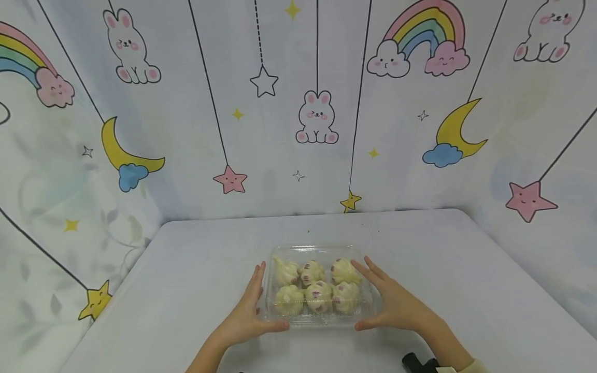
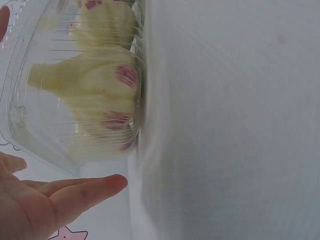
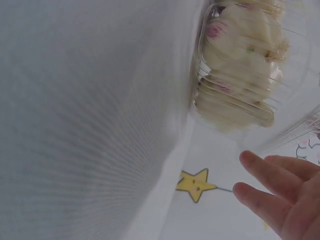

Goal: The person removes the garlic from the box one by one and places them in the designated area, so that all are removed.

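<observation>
A clear plastic clamshell box point(image 1: 308, 252) stands on the white table, holding several pale garlic bulbs point(image 1: 319, 297) with purple patches, set in two rows. At its left side is my left hand point(image 1: 247, 313), fingers extended along that side and thumb at the front left corner. My right hand point(image 1: 394, 303) flanks the other side with spread fingers, its thumb by the front right corner. In the left wrist view, straight fingers point(image 2: 82, 197) lie just beyond the box wall. The right wrist view has fingertips point(image 3: 246, 158) close beside the box's lower end.
The white tabletop point(image 1: 210, 264) extends around the box, up to a backdrop point(image 1: 280, 197) printed with bunnies, stars, moons and rainbows. A black object point(image 1: 420, 363) sits by the right wrist at the bottom edge of the head view.
</observation>
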A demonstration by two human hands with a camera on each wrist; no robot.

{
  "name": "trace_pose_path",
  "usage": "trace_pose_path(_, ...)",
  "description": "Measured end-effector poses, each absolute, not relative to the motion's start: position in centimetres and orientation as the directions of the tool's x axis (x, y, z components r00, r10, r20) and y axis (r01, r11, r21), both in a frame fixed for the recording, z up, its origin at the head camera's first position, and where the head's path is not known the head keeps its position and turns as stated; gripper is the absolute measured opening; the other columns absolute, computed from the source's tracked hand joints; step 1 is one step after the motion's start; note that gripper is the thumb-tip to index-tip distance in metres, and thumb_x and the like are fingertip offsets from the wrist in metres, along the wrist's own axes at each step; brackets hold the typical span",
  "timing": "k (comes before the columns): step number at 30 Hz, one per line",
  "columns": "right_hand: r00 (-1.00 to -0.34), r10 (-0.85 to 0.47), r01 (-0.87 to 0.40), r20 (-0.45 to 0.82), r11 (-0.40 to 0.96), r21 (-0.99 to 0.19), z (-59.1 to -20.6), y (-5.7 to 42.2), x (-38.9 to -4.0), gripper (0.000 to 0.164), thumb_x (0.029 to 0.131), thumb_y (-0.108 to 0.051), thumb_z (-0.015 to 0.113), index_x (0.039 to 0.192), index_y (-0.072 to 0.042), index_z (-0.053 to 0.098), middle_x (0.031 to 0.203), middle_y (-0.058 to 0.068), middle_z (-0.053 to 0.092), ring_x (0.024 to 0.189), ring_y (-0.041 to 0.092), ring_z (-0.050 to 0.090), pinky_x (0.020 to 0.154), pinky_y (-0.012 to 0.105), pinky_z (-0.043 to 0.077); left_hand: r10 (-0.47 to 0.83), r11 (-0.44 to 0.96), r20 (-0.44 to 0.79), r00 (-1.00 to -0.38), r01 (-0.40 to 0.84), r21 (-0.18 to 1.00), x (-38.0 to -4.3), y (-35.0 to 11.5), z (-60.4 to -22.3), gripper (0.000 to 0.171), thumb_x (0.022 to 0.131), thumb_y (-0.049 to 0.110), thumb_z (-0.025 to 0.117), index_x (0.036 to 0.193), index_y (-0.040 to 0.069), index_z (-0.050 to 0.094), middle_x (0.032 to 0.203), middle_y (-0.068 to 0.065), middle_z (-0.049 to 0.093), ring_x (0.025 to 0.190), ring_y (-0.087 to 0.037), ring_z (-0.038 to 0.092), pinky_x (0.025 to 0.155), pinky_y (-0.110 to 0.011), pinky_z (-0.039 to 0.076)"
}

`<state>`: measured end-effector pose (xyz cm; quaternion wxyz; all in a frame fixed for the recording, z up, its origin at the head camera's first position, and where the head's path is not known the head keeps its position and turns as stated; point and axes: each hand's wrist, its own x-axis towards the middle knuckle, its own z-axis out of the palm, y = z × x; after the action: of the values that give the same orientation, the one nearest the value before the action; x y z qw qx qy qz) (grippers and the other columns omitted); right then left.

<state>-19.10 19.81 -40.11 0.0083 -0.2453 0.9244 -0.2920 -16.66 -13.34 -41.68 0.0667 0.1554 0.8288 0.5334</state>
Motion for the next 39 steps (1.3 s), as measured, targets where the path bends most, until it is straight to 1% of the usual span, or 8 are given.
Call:
trace_pose_path(4,-0.883,-0.458,-0.436,0.106,0.715,-0.547,-40.00,19.77,-19.00,0.115,0.053,-0.057,0.079,0.147,-0.026,0.019,0.148,0.022,0.015,0.125,0.051,0.028,0.087,0.070,0.033,0.340,0.377,0.058,-0.939,0.192,0.906,-16.75,-13.17,-42.04,0.124,0.063,0.026,0.084,0.147,0.025,-0.008,0.150,-0.019,-0.015,0.128,-0.053,0.017,0.094,-0.062,0.032)
trace_pose_path(11,-0.880,-0.462,-0.445,0.109,0.724,-0.527,-39.89,19.88,-18.94,0.110,0.056,-0.056,0.078,0.146,-0.026,0.022,0.146,0.025,0.021,0.123,0.049,0.033,0.089,0.067,0.034,0.351,0.376,0.078,-0.933,0.216,0.901,-16.68,-12.83,-42.16,0.125,0.063,0.024,0.084,0.147,0.017,-0.009,0.150,-0.021,-0.011,0.128,-0.053,0.015,0.095,-0.057,0.036)
trace_pose_path(15,-0.875,-0.468,-0.462,0.125,0.726,-0.509,-39.92,19.97,-18.99,0.105,0.059,-0.057,0.077,0.145,-0.027,0.024,0.145,0.025,0.023,0.123,0.047,0.035,0.090,0.065,0.035,0.363,0.356,0.082,-0.928,0.219,0.908,-16.59,-12.72,-41.91,0.123,0.064,0.022,0.084,0.147,0.012,-0.008,0.149,-0.022,-0.013,0.123,-0.056,0.025,0.094,-0.056,0.037)
trace_pose_path(19,-0.866,-0.477,-0.483,0.150,0.719,-0.500,-39.89,19.99,-19.01,0.102,0.060,-0.057,0.076,0.145,-0.025,0.027,0.143,0.024,0.028,0.123,0.044,0.037,0.091,0.063,0.036,0.361,0.360,0.090,-0.928,0.228,0.905,-16.55,-12.66,-41.71,0.122,0.066,0.021,0.083,0.147,0.012,-0.007,0.148,-0.024,-0.014,0.121,-0.057,0.027,0.093,-0.056,0.039)
trace_pose_path(24,-0.854,-0.482,-0.514,0.195,0.723,-0.462,-39.78,19.91,-18.99,0.100,0.062,-0.058,0.075,0.143,-0.019,0.032,0.136,0.023,0.040,0.118,0.041,0.045,0.090,0.059,0.040,0.363,0.359,0.099,-0.926,0.237,0.903,-16.54,-12.62,-41.66,0.120,0.067,0.021,0.082,0.147,0.012,-0.007,0.148,-0.023,-0.015,0.121,-0.057,0.027,0.092,-0.058,0.039)
trace_pose_path(29,-0.850,-0.475,-0.527,0.229,0.738,-0.422,-39.70,19.90,-18.85,0.098,0.062,-0.063,0.071,0.142,-0.020,0.034,0.129,0.020,0.050,0.112,0.037,0.052,0.087,0.053,0.046,0.361,0.365,0.106,-0.927,0.245,0.898,-16.61,-12.60,-41.89,0.119,0.068,0.023,0.081,0.147,0.012,-0.007,0.148,-0.025,-0.014,0.121,-0.057,0.027,0.091,-0.059,0.039)
trace_pose_path(34,-0.841,-0.471,-0.541,0.266,0.734,-0.411,-39.78,19.88,-18.77,0.095,0.064,-0.061,0.072,0.142,-0.022,0.034,0.128,0.016,0.052,0.112,0.036,0.052,0.088,0.052,0.046,0.350,0.389,0.107,-0.931,0.248,0.887,-16.64,-12.52,-42.13,0.117,0.070,0.027,0.080,0.146,0.010,-0.006,0.148,-0.025,-0.012,0.121,-0.057,0.028,0.092,-0.057,0.039)
trace_pose_path(39,-0.821,-0.485,-0.570,0.302,0.723,-0.390,-39.78,19.83,-18.69,0.092,0.068,-0.060,0.069,0.142,-0.019,0.033,0.125,0.015,0.054,0.109,0.031,0.056,0.088,0.047,0.048,0.336,0.411,0.109,-0.936,0.250,0.877,-16.63,-12.43,-42.25,0.116,0.071,0.029,0.079,0.147,0.010,-0.006,0.148,-0.025,-0.011,0.122,-0.056,0.027,0.091,-0.055,0.041)
